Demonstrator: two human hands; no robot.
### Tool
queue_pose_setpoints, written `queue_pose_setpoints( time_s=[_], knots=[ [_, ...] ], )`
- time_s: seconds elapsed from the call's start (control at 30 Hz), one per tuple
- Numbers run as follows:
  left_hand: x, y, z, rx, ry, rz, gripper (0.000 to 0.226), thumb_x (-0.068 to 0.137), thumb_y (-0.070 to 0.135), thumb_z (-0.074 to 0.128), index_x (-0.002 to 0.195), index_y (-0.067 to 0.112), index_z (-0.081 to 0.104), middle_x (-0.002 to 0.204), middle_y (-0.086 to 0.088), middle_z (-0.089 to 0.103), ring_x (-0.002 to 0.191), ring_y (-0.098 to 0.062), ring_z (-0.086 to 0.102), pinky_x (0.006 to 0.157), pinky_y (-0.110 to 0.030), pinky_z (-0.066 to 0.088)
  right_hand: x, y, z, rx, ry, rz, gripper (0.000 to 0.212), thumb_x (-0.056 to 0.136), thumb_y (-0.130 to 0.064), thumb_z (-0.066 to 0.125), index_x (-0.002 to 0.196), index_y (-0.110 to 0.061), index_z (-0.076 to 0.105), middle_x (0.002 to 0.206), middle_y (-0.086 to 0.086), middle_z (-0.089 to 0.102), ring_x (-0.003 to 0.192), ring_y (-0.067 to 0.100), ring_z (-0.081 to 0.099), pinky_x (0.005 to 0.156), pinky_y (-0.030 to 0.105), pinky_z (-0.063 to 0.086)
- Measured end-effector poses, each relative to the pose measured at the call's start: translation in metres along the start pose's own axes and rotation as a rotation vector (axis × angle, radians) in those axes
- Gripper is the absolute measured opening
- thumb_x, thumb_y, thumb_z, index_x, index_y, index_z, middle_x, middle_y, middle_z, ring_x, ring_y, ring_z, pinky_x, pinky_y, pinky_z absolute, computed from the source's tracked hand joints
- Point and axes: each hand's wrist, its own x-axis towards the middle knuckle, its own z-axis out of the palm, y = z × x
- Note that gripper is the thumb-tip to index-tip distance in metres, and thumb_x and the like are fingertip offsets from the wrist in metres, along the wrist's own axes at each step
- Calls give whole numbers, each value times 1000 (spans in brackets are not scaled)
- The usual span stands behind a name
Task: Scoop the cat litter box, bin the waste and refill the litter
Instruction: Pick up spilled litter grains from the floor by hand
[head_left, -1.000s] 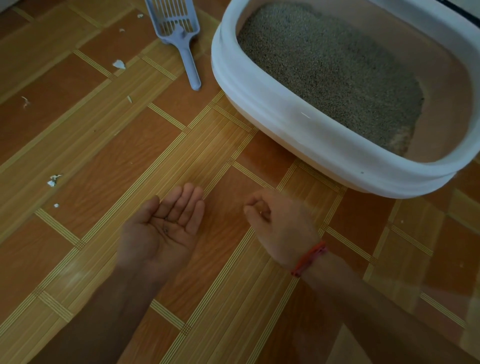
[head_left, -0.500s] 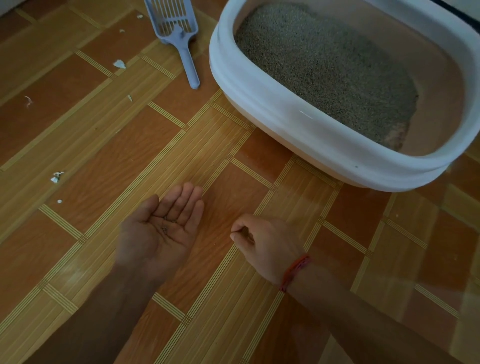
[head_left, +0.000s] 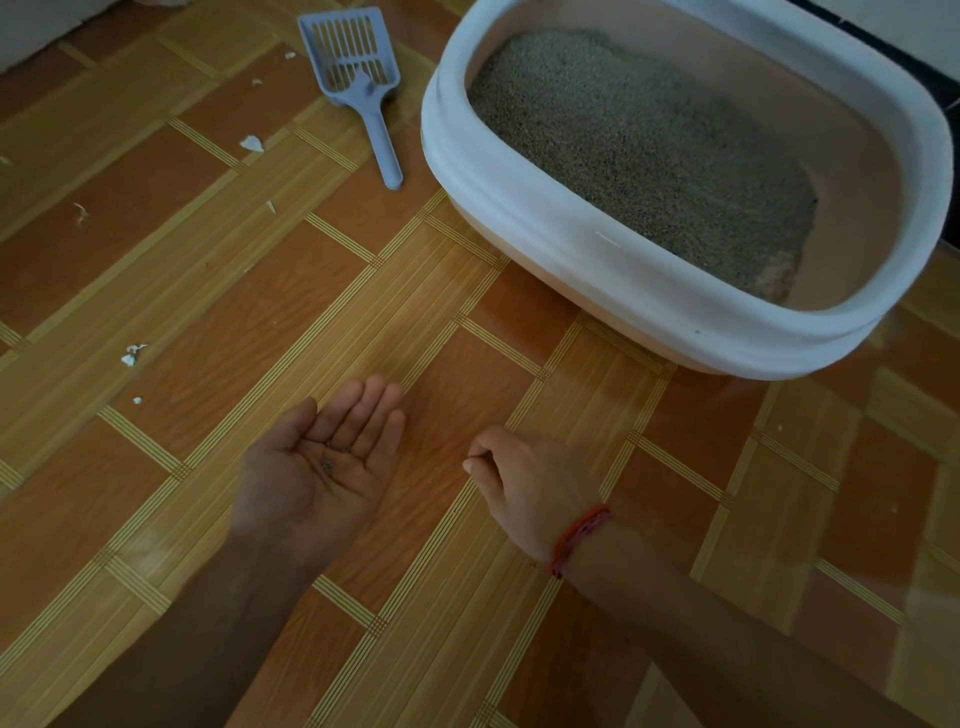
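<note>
Left hand (head_left: 319, 470) lies open, cupping grains (head_left: 328, 461); right hand (head_left: 527, 486) is curled, pinch contents unclear. Hold that palm level.

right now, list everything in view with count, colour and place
litter box: one, white rim, pinkish inside, on the floor upper right
litter: one bed, grey-beige, inside the litter box
scoop: one, pale blue, slotted, flat on the floor left of the box
scraps: several, white, scattered on the floor at left
floor: brown and tan wood-pattern tiles, under everything
grains: a few, dark, in the left palm
wrist band: one, red, on the right wrist
left hand: one, palm up, fingers straight, lower centre
right hand: one, fingers curled, thumb to forefinger; anything pinched too small to see
</note>
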Motion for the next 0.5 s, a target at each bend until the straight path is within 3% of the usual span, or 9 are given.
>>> queue_pose_setpoints(
  time_s=[0.13, 0.3, 0.5],
  knots=[
    [-5, 0, -1, 8, -5, 0, 54, 103, 25, 35, 83, -3, 77, 109, -14, 74, 101, -28, 72, 85, -44, 57, 4, -1, -8, 11, -51, 35, 21, 102, -37, 42, 104, -24, 59, 75, -13, 59, 66, 5, 55, 60, 22, 46],
    [-9, 1, -2, 6, -8, 9, 54, 103, 25, 36, 84, -4, 77, 111, -16, 73, 101, -30, 71, 84, -45, 57, 12, 1, -40, 135, 53, 156, 15, 102, -34, 43, 94, -27, 53, 63, -13, 46, 53, 1, 41, 51, 17, 27],
    [-12, -8, -1, 51, -23, -14, 56, 104, 25, 34, 84, -5, 77, 112, -18, 72, 103, -31, 71, 86, -46, 56, 3, -33, -49, 228, 39, 63, 13, 100, -37, 45, 93, -30, 52, 66, -10, 57, 59, 5, 55, 54, 19, 42]
  ],
)
